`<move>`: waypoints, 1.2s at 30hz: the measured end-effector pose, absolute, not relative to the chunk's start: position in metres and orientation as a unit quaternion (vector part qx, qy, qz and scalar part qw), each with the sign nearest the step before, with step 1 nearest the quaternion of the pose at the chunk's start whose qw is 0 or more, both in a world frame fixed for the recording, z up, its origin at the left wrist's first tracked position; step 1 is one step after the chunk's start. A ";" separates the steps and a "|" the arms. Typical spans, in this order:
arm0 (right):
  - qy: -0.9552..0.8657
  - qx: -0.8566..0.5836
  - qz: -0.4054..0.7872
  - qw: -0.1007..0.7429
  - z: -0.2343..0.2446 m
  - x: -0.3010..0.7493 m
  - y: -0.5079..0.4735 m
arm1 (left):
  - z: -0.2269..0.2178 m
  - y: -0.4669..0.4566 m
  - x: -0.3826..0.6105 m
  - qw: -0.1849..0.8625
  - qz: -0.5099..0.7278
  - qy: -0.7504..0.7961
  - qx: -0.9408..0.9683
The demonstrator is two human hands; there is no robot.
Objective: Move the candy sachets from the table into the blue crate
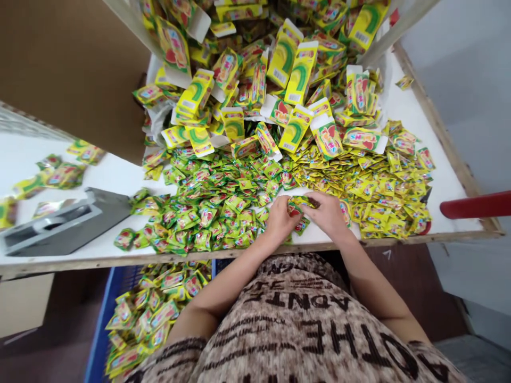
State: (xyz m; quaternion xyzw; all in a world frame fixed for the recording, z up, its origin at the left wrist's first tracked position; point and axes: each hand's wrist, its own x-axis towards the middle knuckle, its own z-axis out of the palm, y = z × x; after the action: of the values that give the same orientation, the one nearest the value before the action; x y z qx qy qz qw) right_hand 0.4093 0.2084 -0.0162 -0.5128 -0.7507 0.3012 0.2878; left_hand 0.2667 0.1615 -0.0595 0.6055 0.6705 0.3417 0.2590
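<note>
At the table's near edge, my left hand (280, 219) pinches a small green and yellow packet (294, 205). My right hand (329, 214) meets it from the other side, fingers closed on the packet's right end. Whether this is one packet or two pressed together, I cannot tell. Left of my hands spreads a heap of small green packets (215, 207); a heap of small yellow packets (383, 202) lies to the right. One green packet (301, 226) rests on the table just below my fingers.
Behind the heaps, many yellow cartons (301, 72), some with flaps open, spill from a white bag. A grey metal tray (72, 223) and a brown cardboard sheet (80, 64) are at left. A blue crate (98, 324) of packets sits below; a red bar (475, 205) juts in at right.
</note>
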 end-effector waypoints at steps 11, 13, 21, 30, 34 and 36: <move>-0.830 -0.375 0.308 0.275 0.005 0.401 0.214 | -0.071 0.145 0.245 0.505 0.518 0.496 0.481; -0.867 -0.343 0.251 0.258 0.004 0.395 0.211 | -0.075 0.143 0.241 0.521 0.535 0.474 0.467; -0.917 -0.291 0.235 0.140 -0.004 0.397 0.202 | -0.077 0.141 0.238 0.526 0.567 0.460 0.435; -0.903 -0.350 0.205 0.144 -0.008 0.396 0.190 | -0.080 0.143 0.241 0.546 0.571 0.448 0.418; -0.775 -0.441 0.327 0.313 -0.018 0.405 0.186 | -0.075 0.139 0.238 0.548 0.568 0.461 0.405; -0.652 -0.506 0.442 0.351 -0.025 0.409 0.183 | -0.070 0.135 0.235 0.554 0.555 0.476 0.398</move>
State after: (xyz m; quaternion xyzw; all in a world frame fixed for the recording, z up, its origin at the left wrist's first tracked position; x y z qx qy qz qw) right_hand 0.4085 0.1833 -0.0252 -0.5065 -0.6520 0.4416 0.3513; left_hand 0.2353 0.1346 -0.0696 0.3985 0.4757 0.5545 0.5545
